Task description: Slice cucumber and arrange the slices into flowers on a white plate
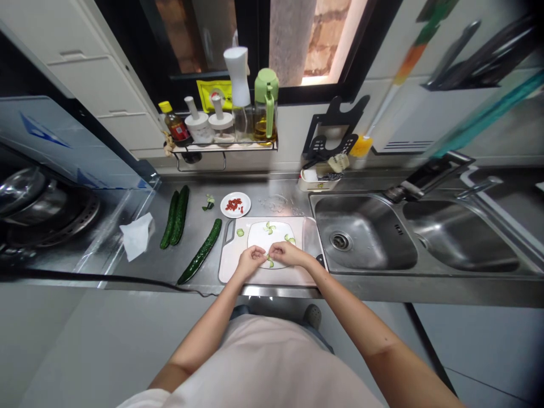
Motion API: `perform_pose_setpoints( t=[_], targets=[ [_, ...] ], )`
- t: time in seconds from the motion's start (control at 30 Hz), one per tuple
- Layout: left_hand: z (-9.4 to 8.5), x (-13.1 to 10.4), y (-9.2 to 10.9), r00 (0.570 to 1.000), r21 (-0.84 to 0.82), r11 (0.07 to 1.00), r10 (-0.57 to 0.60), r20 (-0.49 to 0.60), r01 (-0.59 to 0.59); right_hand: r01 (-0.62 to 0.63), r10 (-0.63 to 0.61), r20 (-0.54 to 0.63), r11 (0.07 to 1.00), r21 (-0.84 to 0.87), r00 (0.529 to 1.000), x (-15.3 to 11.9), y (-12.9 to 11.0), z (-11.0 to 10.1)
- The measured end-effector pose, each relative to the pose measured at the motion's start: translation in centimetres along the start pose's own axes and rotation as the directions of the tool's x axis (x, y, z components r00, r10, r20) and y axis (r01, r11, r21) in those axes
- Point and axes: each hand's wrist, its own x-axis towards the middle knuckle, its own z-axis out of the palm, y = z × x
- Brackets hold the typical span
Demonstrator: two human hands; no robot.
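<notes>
My left hand (251,260) and my right hand (285,253) meet over a white square plate (255,233), fingertips pinched close together. Between them is a small green cucumber slice (270,261), partly covered by the fingers. Thin cucumber slices (269,228) lie in a pinwheel at the plate's far side, and more slices (289,238) sit at its right, just beyond my right hand. Under the plate is a pale cutting board (232,266). A cucumber end piece (240,232) rests on the board's left, and a knife (313,241) lies along its right edge.
A small plate (224,212) with red bits stands behind the board. Left are whole cucumbers (199,255), cucumber scraps (208,202), a white tissue (136,235) and a stove with a pot (29,198). A double sink (365,235) is right; a seasoning rack (225,146) hangs behind.
</notes>
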Motion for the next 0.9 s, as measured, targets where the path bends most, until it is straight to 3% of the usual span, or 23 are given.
perform_pose_setpoints(
  t=[0.33,0.9],
  targets=[
    [-0.1,0.2,-1.0,1.0,0.312,0.95,0.017,0.0,-0.016,-0.018,0.018,-0.003,0.994,-0.111,1.0,-0.1,-0.2,0.1],
    [1.1,-0.8,0.9,0.999,0.647,0.763,0.009,-0.031,0.013,-0.061,0.069,0.02,0.956,-0.286,0.997,0.2,-0.2,0.3]
  ],
)
